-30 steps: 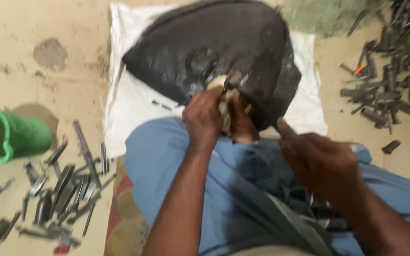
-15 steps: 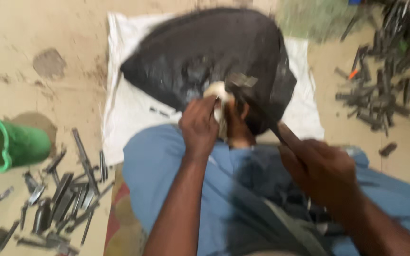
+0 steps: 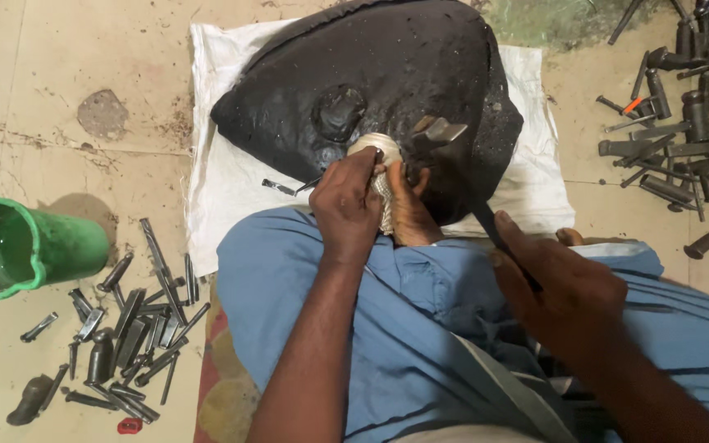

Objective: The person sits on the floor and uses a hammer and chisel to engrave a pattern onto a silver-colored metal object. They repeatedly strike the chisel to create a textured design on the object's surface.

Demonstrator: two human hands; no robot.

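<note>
The hammer (image 3: 441, 135) has dropped beside the pale workpiece (image 3: 375, 148) gripped by left hand (image 3: 346, 205), right hand (image 3: 564, 283) clenching its handle.

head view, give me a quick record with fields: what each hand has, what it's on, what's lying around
left hand: pinches a thin punch against a small pale workpiece
right hand: grips hammer by its handle, head by the workpiece
support: black pitch mound on white cloth
left floor: green cup, pile of steel punches
right floor: more metal tools
</note>
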